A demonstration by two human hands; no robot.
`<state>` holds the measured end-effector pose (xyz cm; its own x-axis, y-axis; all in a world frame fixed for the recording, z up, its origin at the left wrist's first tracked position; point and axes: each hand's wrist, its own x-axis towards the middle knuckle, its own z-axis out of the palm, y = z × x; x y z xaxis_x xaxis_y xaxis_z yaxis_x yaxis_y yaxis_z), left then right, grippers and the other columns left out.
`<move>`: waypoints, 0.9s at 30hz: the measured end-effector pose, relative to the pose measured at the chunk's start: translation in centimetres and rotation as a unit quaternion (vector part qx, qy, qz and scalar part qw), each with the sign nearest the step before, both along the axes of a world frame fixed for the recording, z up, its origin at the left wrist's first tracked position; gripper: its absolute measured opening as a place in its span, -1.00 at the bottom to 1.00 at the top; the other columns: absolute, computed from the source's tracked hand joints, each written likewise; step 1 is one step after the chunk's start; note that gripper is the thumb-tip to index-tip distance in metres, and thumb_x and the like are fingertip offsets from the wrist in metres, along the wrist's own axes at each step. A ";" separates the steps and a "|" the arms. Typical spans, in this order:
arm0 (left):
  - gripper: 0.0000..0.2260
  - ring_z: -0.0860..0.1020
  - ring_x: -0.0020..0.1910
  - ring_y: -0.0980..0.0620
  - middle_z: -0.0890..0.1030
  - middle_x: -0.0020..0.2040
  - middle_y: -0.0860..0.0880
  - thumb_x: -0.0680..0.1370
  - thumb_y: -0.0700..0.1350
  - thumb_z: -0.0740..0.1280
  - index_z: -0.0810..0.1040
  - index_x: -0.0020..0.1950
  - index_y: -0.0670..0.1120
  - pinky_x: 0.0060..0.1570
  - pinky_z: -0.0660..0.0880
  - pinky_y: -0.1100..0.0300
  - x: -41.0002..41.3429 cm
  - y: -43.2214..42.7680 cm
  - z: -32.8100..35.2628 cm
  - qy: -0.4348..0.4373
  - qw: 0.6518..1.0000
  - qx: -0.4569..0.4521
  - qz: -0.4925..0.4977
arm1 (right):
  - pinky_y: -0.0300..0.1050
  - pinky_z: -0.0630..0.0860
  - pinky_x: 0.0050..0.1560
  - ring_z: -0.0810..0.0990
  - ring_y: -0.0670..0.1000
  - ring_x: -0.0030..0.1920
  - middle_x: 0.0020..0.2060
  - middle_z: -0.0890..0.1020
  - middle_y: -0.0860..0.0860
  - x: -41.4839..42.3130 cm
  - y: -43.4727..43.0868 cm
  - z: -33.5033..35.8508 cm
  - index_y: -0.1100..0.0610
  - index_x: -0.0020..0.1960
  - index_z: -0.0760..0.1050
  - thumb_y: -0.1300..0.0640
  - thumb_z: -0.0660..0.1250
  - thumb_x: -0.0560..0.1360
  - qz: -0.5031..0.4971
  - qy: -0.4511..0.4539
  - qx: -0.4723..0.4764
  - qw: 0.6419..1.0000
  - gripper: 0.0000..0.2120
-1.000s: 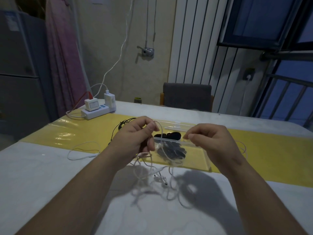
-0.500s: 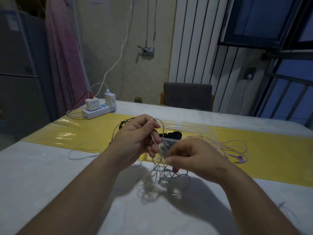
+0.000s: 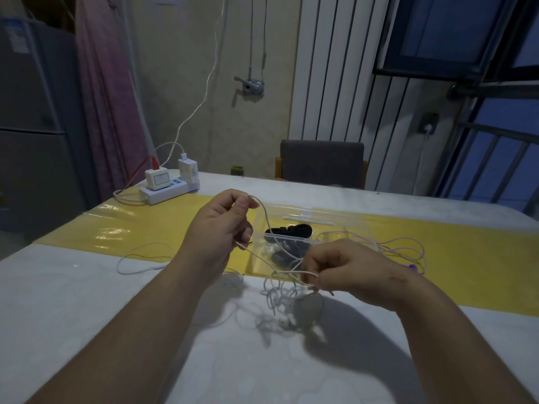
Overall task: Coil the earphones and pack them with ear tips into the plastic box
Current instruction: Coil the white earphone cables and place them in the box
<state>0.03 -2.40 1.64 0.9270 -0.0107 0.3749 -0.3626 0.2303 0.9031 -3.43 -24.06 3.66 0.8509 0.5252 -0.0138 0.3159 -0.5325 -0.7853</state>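
My left hand [image 3: 221, 228] is raised above the table and pinches the white earphone cable [image 3: 267, 223] between thumb and forefinger. The cable arcs down to my right hand [image 3: 344, 269], which pinches it lower, just above the table. Loose loops of the same cable and its earbuds [image 3: 287, 323] hang and lie tangled below my right hand. Behind both hands stands the clear plastic box [image 3: 344, 225], open, with black ear tips [image 3: 291, 230] inside.
A purple earphone set [image 3: 405, 252] lies in loops right of the box on the yellow table strip [image 3: 466, 258]. Another white cable [image 3: 137, 260] lies to the left. A power strip with chargers [image 3: 169, 185] sits at the far left. A chair [image 3: 320, 161] stands behind the table.
My right hand dropped from box height to the table edge of the yellow strip, drawing the white cable down. My left hand rose slightly and kept its pinch.
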 end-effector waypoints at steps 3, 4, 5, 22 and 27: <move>-0.81 0.30 -0.59 0.02 0.22 -0.52 -0.01 0.65 -0.13 0.16 0.50 -0.09 -0.12 -0.57 0.24 0.30 0.0 0.1 0.1 0.018 0.999 -0.040 -0.014 | -0.14 0.33 -0.36 0.42 0.03 -0.34 -0.33 0.64 0.22 0.0 0.0 0.1 0.16 -0.27 0.53 0.12 0.32 0.26 0.011 0.033 -0.002 0.999 -0.88; -0.80 0.23 -0.61 0.03 0.20 -0.52 -0.01 0.65 -0.12 0.15 0.50 -0.10 -0.11 -0.59 0.19 0.32 0.0 0.1 0.0 0.019 0.999 -0.038 -0.018 | -0.17 0.31 -0.40 0.40 0.01 -0.40 -0.37 0.65 0.17 -0.1 -0.1 0.1 0.18 -0.23 0.55 0.16 0.30 0.29 0.015 0.048 -0.002 0.999 -0.89; -0.80 0.16 -0.62 0.05 0.18 -0.53 0.00 0.65 -0.11 0.16 0.50 -0.11 -0.10 -0.60 0.15 0.34 0.0 0.1 0.0 0.020 0.999 -0.032 -0.024 | -0.20 0.28 -0.44 0.38 -0.01 -0.45 -0.43 0.64 0.12 -0.1 0.0 0.0 0.19 -0.20 0.56 0.16 0.29 0.31 0.014 0.060 -0.003 0.998 -0.87; -0.82 0.37 -0.60 -0.02 0.34 -0.50 -0.07 0.64 -0.11 0.16 0.46 -0.11 -0.13 -0.64 0.24 0.31 -0.7 -1.0 0.0 0.001 0.999 -0.005 -0.041 | -0.37 0.50 -0.16 0.64 -0.18 -0.21 -0.13 0.74 0.00 -1.1 -0.4 1.3 0.10 0.04 0.67 0.32 0.45 0.44 -0.008 0.066 -0.048 0.997 -0.78; -0.84 0.49 -0.52 -0.09 0.39 -0.46 -0.13 0.56 -0.09 0.20 0.45 -0.07 -0.18 -0.59 0.41 0.23 -1.2 -1.2 0.1 0.015 0.994 -0.002 -0.112 | -0.33 0.40 -0.31 0.49 -0.22 -0.42 -0.26 0.67 0.03 -0.9 0.3 1.1 0.02 -0.23 0.65 0.31 0.44 0.39 -0.048 -0.054 -0.016 0.997 -0.81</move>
<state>-1.15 -3.62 1.78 0.9122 -0.2169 0.3476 -0.2749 0.3053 0.9117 -4.29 -23.78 4.78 0.8947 0.4419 0.0654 0.3442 -0.5886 -0.7315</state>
